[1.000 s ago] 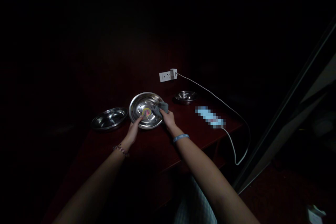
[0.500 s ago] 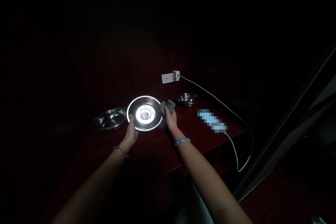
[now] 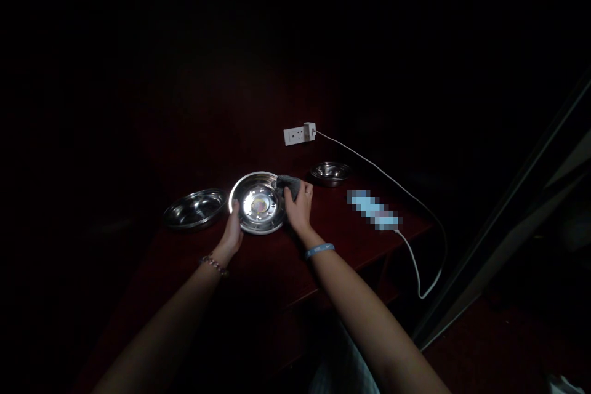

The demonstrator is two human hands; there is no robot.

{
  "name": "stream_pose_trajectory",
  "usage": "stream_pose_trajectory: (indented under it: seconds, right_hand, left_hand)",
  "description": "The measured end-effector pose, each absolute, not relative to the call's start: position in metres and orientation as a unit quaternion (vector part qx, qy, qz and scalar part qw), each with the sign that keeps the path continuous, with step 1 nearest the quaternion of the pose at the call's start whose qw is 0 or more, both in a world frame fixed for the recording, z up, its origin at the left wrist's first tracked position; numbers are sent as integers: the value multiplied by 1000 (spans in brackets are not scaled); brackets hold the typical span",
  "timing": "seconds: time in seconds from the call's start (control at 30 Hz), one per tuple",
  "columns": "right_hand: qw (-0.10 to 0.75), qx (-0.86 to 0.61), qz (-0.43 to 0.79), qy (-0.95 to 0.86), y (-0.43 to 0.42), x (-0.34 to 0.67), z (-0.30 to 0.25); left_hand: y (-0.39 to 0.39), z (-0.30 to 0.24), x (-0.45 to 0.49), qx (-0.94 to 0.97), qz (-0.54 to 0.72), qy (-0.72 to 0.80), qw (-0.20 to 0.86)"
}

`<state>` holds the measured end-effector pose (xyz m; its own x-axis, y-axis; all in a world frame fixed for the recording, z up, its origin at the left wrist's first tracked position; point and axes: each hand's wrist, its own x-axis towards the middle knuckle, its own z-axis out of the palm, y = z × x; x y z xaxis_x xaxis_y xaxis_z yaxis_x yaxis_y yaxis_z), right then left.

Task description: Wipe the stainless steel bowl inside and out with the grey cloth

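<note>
Two hands: both on one steel plate (image 3: 258, 203), tilted up toward the camera at the middle of the dark red tabletop (image 3: 277, 258).
Left hand (image 3: 232, 231): fingers curled over the plate's near-left rim, steadying it; beaded bracelet at the wrist.
Right hand (image 3: 299, 206): closed around a grey cloth (image 3: 287, 183), pressing it on the plate's upper-right rim; blue wristband below.
Plate: shiny, bright glare in its well.
Step in hand: by the look of it, wiping the plate's rim.
Next move: likely calls for sliding the cloth along the rim while the left hand keeps the tilt.
Left of plate: a wider steel dish (image 3: 194, 208), just beside.
Right of plate: small steel bowl (image 3: 330, 172), near.
Farther out: white wall socket (image 3: 295, 134) with charger (image 3: 309, 130); its white cable (image 3: 415, 209) runs to a blurred device (image 3: 373, 210).
</note>
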<state>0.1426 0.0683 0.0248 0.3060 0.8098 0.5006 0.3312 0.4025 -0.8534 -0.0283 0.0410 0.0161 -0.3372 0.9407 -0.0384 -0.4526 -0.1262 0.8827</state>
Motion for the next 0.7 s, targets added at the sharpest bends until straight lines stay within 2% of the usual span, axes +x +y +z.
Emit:
stream_pose_trajectory:
  seconds: [0.2, 0.47, 0.6, 0.7]
  right_hand:
    - [552, -460, 186, -671, 57, 141, 27]
    - [437, -534, 55, -721, 58, 141, 26]
    - [431, -524, 44, -734, 62, 141, 20]
    - [459, -516, 42, -722, 64, 141, 19]
  left_hand:
    - [37, 22, -24, 278, 695, 421, 512]
    - [29, 32, -19, 291, 672, 444, 517]
    - [30, 30, -20, 300, 677, 438, 509]
    - [35, 24, -26, 291, 674, 447, 511]
